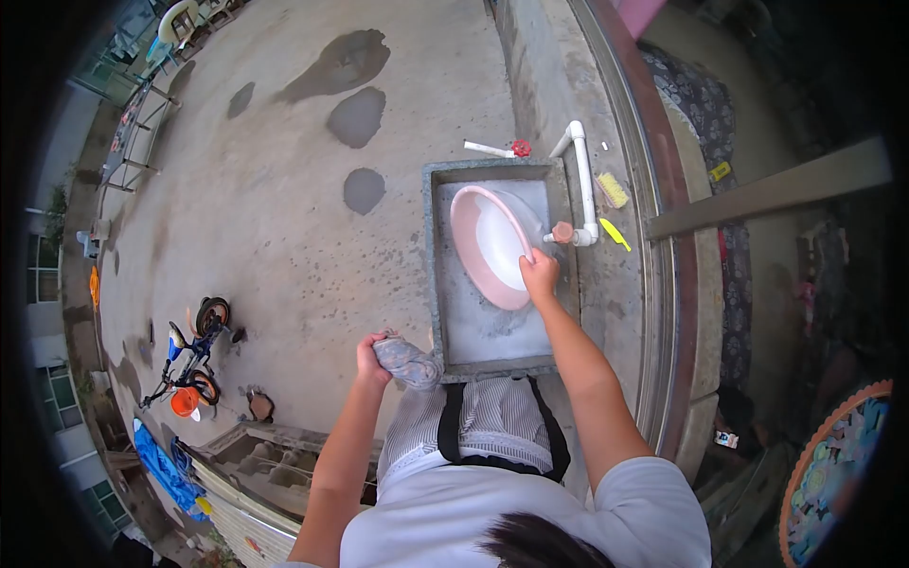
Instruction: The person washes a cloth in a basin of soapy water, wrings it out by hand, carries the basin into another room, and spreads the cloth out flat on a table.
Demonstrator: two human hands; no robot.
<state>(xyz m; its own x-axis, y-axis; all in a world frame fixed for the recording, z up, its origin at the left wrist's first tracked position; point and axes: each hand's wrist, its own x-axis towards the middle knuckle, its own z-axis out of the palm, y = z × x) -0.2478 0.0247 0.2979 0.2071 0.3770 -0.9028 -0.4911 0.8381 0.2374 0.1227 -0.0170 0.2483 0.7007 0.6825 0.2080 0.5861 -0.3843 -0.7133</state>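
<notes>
A pink plastic basin is tilted inside the stone sink, with whitish soapy water in it. My right hand grips the basin's rim on its right side, fingers closed round the edge. Beside the sink's front left corner, my left hand clutches a bunched grey patterned cloth, which looks wet. Suds and pale water cover part of the sink floor under the basin.
A white pipe with an orange-handled tap reaches over the sink's right edge. On the ledge lie a scrub brush and a yellow-green knife-shaped tool. Another pipe has a red valve. Far left stands a small bike by an orange bucket.
</notes>
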